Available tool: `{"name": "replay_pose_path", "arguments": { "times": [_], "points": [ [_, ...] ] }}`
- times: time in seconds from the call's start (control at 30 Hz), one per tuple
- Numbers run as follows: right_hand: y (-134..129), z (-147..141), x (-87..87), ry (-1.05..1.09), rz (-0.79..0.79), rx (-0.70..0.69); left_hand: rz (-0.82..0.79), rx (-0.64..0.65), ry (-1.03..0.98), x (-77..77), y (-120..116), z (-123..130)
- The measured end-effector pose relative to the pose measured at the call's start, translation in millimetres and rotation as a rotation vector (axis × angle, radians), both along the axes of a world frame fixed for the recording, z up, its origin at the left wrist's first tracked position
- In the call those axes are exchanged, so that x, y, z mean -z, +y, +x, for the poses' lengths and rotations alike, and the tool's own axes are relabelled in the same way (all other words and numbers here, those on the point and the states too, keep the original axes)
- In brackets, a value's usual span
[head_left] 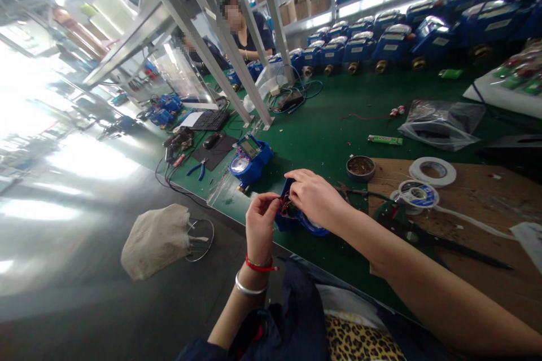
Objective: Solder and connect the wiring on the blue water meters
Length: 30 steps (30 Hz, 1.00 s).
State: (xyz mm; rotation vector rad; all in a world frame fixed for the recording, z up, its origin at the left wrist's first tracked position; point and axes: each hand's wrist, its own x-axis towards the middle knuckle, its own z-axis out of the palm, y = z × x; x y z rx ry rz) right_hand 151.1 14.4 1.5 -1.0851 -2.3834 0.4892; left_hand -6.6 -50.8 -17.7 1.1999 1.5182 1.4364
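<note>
While the left hand (260,220) pinches wires (286,203) within the blue housing (286,223) directly beneath the fingers, tugging could plausibly loosen them. Right hand (311,194) curls over it; whether its fingers grip, cannot tell.

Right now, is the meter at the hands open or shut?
Open: wires show inside its blue housing, beside the fingers.

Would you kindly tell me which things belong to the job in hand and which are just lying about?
Seemingly in the job:
open blue housing
its wires, at left hand and right hand

Apparently lying about:
mouse
keyboard
green cylinder
beige cloth
</note>
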Motion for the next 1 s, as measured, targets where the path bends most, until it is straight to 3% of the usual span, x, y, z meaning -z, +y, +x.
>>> {"name": "replay_pose_path", "arguments": {
  "times": [1.0],
  "points": [
    [0.6, 0.2, 1.4, -0.025, -0.003, -0.014, 0.0, -0.007, 0.015, -1.7, 0.9, 2.1]
  ]
}}
